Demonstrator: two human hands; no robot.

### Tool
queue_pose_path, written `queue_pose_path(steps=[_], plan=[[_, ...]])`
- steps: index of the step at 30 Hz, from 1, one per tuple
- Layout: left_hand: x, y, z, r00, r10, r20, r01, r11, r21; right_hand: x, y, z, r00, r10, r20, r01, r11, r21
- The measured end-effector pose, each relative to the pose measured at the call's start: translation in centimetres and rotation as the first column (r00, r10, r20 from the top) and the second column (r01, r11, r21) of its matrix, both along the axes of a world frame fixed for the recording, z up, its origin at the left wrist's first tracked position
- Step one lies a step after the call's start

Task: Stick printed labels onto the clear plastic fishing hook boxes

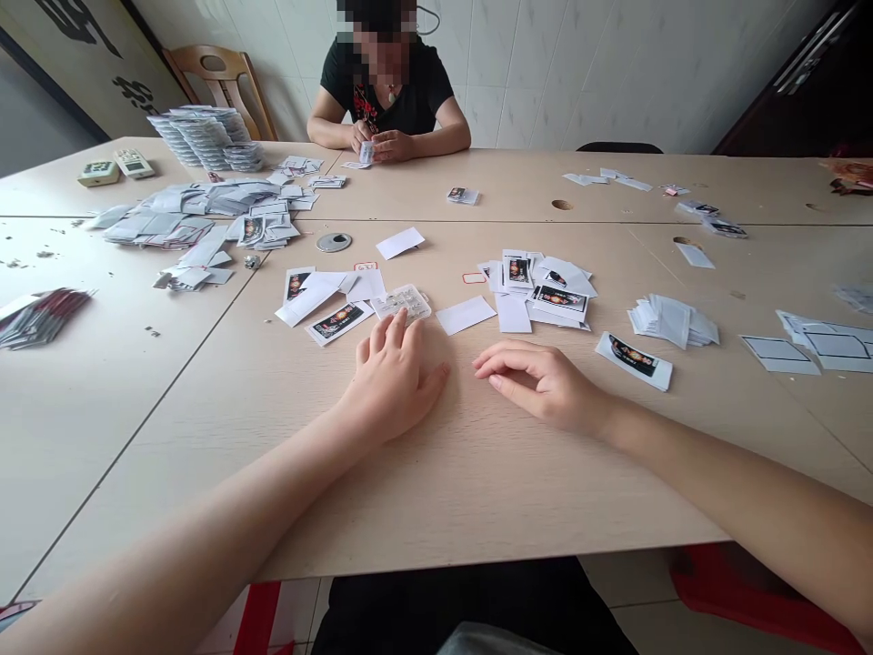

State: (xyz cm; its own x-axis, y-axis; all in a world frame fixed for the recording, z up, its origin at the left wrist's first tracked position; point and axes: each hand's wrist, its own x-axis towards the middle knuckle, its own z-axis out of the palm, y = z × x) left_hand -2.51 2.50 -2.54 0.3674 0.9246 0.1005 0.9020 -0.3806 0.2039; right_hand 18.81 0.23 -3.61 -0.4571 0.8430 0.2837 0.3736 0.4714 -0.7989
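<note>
My left hand rests palm down with fingers spread, its fingertips at the near edge of a clear plastic box that holds small bits. Around that box lie white cards and a printed card with a black picture. My right hand hovers or rests on the table, its fingers loosely curved and nothing visible in them. Just beyond it are a blank white card and a loose pile of printed cards. A small stack of printed cards sits right of my right hand.
Across the table a person holds a small white packet. Tall stacks of packets and a spread heap lie at the far left. White slips lie at the right. The table has a round metal cover.
</note>
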Motion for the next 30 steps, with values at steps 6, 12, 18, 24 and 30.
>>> queue_pose_path(steps=[6, 12, 18, 24, 30], plan=[[-0.1, -0.3, 0.4, 0.999, -0.03, 0.038, 0.026, 0.996, 0.089, 0.0, 0.0, 0.1, 1.0, 0.007, 0.009, -0.007, 1.0, -0.012], [-0.5, 0.1, 1.1, 0.999, 0.003, 0.053, -0.016, 0.969, 0.246, 0.0, 0.0, 0.0, 1.0, 0.011, 0.001, -0.011, 1.0, -0.011], [-0.6, 0.9, 0.1, 0.99, 0.142, -0.007, -0.14, 0.985, 0.104, -0.1, 0.0, -0.2, 1.0, 0.011, -0.012, -0.011, 0.999, 0.032], [-0.6, 1.6, -0.1, 0.983, 0.182, -0.017, -0.18, 0.981, 0.072, -0.1, 0.1, -0.4, 1.0, 0.017, -0.013, -0.017, 0.999, 0.038], [-0.8, 1.7, 0.2, 0.983, 0.182, 0.005, -0.182, 0.982, 0.042, 0.0, 0.3, -0.6, 1.0, 0.011, -0.012, -0.011, 1.0, 0.021]])
